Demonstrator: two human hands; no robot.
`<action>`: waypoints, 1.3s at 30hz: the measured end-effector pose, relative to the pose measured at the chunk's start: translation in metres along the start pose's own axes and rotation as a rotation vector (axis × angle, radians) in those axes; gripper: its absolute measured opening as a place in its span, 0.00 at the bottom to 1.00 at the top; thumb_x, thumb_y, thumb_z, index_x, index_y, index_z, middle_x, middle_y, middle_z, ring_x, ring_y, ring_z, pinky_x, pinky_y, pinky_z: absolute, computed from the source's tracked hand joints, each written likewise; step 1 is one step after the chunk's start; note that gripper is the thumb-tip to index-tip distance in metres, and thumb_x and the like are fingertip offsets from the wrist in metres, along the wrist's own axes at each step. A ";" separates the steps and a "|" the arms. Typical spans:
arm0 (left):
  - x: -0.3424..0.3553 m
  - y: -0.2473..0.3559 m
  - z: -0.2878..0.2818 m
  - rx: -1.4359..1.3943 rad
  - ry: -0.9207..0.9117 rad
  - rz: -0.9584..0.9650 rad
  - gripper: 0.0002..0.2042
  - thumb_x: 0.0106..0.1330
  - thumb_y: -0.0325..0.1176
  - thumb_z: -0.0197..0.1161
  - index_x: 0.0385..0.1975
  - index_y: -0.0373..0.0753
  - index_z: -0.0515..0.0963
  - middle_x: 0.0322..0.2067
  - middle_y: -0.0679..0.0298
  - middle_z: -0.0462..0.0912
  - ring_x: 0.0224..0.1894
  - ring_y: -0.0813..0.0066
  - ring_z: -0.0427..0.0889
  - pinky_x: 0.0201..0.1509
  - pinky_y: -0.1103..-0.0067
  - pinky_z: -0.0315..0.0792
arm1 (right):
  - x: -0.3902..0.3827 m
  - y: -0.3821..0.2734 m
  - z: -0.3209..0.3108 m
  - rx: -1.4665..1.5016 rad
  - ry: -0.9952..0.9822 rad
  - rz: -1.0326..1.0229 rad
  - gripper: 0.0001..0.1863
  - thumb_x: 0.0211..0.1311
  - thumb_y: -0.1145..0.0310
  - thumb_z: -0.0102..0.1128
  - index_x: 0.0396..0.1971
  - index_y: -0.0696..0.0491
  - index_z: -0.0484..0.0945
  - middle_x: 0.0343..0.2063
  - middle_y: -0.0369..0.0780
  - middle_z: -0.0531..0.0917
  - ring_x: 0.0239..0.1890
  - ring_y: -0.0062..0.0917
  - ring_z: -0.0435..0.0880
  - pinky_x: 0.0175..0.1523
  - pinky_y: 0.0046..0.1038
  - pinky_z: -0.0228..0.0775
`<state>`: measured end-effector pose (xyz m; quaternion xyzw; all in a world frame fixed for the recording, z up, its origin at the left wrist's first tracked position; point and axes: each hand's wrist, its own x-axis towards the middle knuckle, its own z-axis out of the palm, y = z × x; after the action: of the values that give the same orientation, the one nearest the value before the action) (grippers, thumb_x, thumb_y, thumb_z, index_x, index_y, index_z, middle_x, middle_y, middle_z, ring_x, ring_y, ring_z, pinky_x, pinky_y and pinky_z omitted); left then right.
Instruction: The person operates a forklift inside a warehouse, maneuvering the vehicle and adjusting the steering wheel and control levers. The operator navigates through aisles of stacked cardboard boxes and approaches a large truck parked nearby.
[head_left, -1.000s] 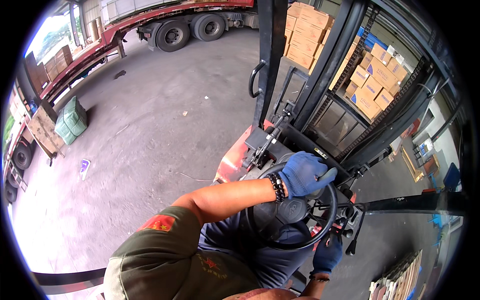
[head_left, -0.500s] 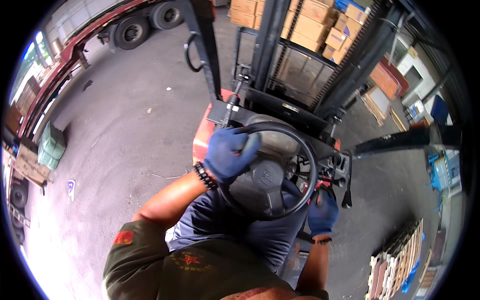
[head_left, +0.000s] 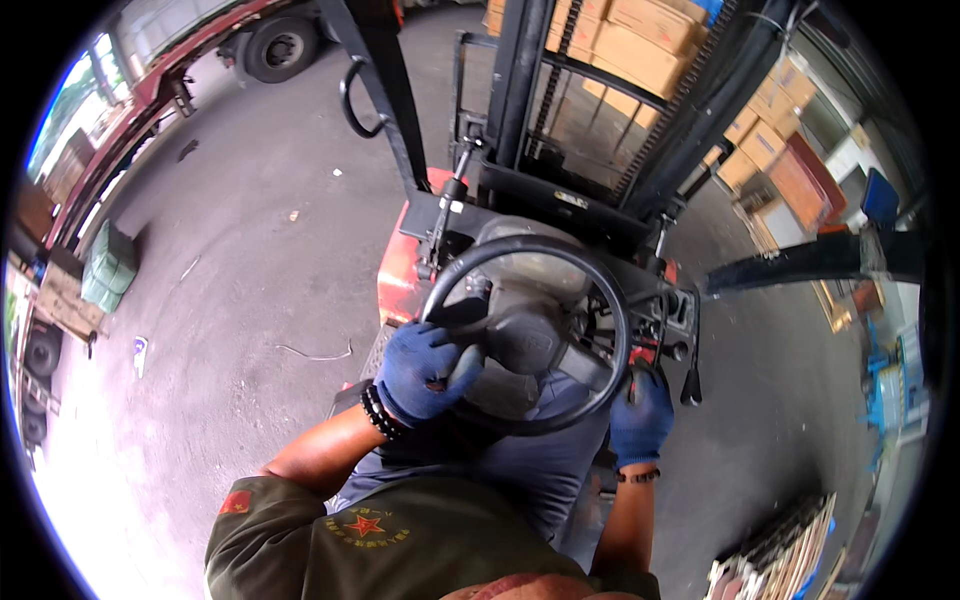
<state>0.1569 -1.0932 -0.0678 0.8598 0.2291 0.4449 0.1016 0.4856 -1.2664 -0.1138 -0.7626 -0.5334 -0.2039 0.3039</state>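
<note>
Left hand (head_left: 420, 374) is the closer one, curled round the left side of the steering wheel (head_left: 527, 340), which sits between it and the right hand (head_left: 641, 414), whose grip's honestly impossible to tell.

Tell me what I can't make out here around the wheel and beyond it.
All in the head view:
Feet: hidden beneath the wheel and legs.
Anything inside the right hand: covered by its own back.
How firmly the left hand grips: likewise covered.
Boxes: partly behind the mast.
Truck: cut off by the top edge.
</note>
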 end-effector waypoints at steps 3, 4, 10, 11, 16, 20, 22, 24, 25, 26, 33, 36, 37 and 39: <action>0.024 0.026 -0.051 -0.042 0.010 0.033 0.15 0.62 0.31 0.78 0.19 0.43 0.77 0.22 0.59 0.79 0.24 0.52 0.80 0.29 0.62 0.69 | 0.011 -0.027 -0.056 0.008 0.027 -0.004 0.11 0.67 0.75 0.71 0.48 0.57 0.90 0.52 0.47 0.93 0.55 0.46 0.92 0.60 0.43 0.87; 0.032 0.043 -0.053 -0.040 0.016 0.054 0.14 0.64 0.31 0.79 0.20 0.43 0.79 0.23 0.60 0.80 0.24 0.54 0.81 0.29 0.62 0.71 | 0.013 -0.020 -0.069 0.022 0.030 -0.003 0.11 0.67 0.75 0.71 0.48 0.57 0.90 0.52 0.47 0.93 0.55 0.46 0.92 0.60 0.43 0.87; 0.087 0.162 0.063 -0.024 0.088 0.034 0.12 0.65 0.30 0.79 0.21 0.42 0.83 0.23 0.59 0.82 0.23 0.54 0.81 0.28 0.63 0.71 | 0.004 0.144 -0.128 0.085 0.061 -0.002 0.08 0.67 0.77 0.71 0.45 0.57 0.90 0.52 0.46 0.93 0.54 0.44 0.93 0.59 0.41 0.87; 0.100 0.179 0.096 -0.012 0.129 0.066 0.15 0.66 0.30 0.78 0.19 0.42 0.80 0.19 0.58 0.80 0.21 0.53 0.79 0.27 0.62 0.69 | 0.005 0.180 -0.132 0.091 0.054 0.001 0.08 0.67 0.78 0.71 0.45 0.57 0.90 0.52 0.46 0.93 0.54 0.43 0.93 0.59 0.40 0.87; 0.175 0.199 0.229 -0.003 0.118 0.021 0.15 0.69 0.31 0.74 0.20 0.39 0.77 0.20 0.52 0.76 0.24 0.47 0.78 0.29 0.61 0.66 | 0.051 0.313 -0.115 0.121 0.068 0.007 0.09 0.67 0.78 0.71 0.45 0.57 0.91 0.50 0.45 0.94 0.53 0.43 0.93 0.59 0.40 0.87; 0.249 0.210 0.306 -0.046 0.148 0.018 0.17 0.71 0.31 0.74 0.20 0.38 0.76 0.21 0.52 0.77 0.24 0.47 0.78 0.29 0.61 0.66 | 0.095 0.394 -0.099 0.132 0.081 -0.003 0.09 0.67 0.78 0.71 0.45 0.57 0.91 0.50 0.45 0.94 0.52 0.42 0.94 0.59 0.40 0.88; 0.281 0.227 0.338 -0.054 0.159 0.010 0.17 0.72 0.31 0.74 0.21 0.37 0.76 0.21 0.52 0.77 0.24 0.47 0.78 0.30 0.61 0.67 | 0.104 0.430 -0.099 0.120 0.095 -0.004 0.09 0.67 0.78 0.71 0.45 0.56 0.91 0.50 0.45 0.94 0.52 0.42 0.94 0.58 0.40 0.88; 0.286 0.275 0.386 -0.058 0.193 -0.037 0.18 0.73 0.33 0.74 0.21 0.37 0.77 0.22 0.51 0.78 0.25 0.47 0.79 0.31 0.60 0.68 | 0.085 0.485 -0.121 0.107 0.049 0.004 0.08 0.67 0.77 0.71 0.45 0.56 0.91 0.49 0.45 0.94 0.52 0.42 0.94 0.58 0.40 0.88; 0.296 0.300 0.402 -0.051 0.208 -0.044 0.18 0.74 0.34 0.74 0.21 0.37 0.77 0.22 0.51 0.78 0.25 0.47 0.79 0.31 0.60 0.69 | 0.077 0.506 -0.132 0.098 0.036 0.020 0.08 0.67 0.77 0.71 0.45 0.56 0.91 0.49 0.45 0.94 0.52 0.42 0.94 0.58 0.40 0.88; 0.310 0.308 0.409 -0.040 0.228 -0.038 0.18 0.74 0.34 0.74 0.21 0.36 0.78 0.21 0.51 0.78 0.24 0.47 0.79 0.31 0.60 0.69 | 0.078 0.511 -0.134 0.099 0.047 0.019 0.08 0.67 0.77 0.71 0.45 0.56 0.91 0.50 0.45 0.94 0.52 0.42 0.94 0.58 0.40 0.88; 0.379 0.276 0.433 -0.034 0.156 0.092 0.20 0.74 0.40 0.75 0.19 0.40 0.81 0.19 0.55 0.78 0.24 0.50 0.82 0.29 0.61 0.72 | 0.113 0.485 -0.100 0.078 0.056 0.020 0.09 0.67 0.76 0.72 0.46 0.55 0.92 0.50 0.45 0.94 0.52 0.42 0.94 0.58 0.40 0.88; 0.384 0.266 0.433 -0.018 0.152 0.116 0.21 0.75 0.40 0.74 0.18 0.41 0.81 0.19 0.55 0.79 0.24 0.50 0.83 0.28 0.61 0.72 | 0.120 0.475 -0.092 0.075 0.043 0.021 0.09 0.68 0.76 0.72 0.46 0.56 0.92 0.51 0.45 0.94 0.53 0.42 0.94 0.59 0.40 0.88; 0.384 0.262 0.431 -0.023 0.150 0.125 0.20 0.75 0.40 0.74 0.18 0.41 0.82 0.20 0.55 0.80 0.24 0.50 0.83 0.28 0.61 0.72 | 0.122 0.471 -0.091 0.079 0.039 0.030 0.09 0.68 0.76 0.72 0.46 0.56 0.92 0.51 0.45 0.94 0.53 0.43 0.94 0.59 0.40 0.88; 0.385 0.257 0.428 -0.045 0.148 0.124 0.19 0.75 0.40 0.74 0.19 0.42 0.83 0.20 0.56 0.80 0.24 0.51 0.83 0.27 0.61 0.72 | 0.126 0.469 -0.086 0.094 0.039 0.018 0.09 0.68 0.76 0.72 0.46 0.56 0.91 0.51 0.45 0.94 0.53 0.43 0.93 0.59 0.41 0.88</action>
<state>0.7742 -1.1194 0.0566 0.8345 0.1724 0.5178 0.0761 0.9702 -1.3541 -0.0861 -0.7483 -0.5294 -0.1906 0.3515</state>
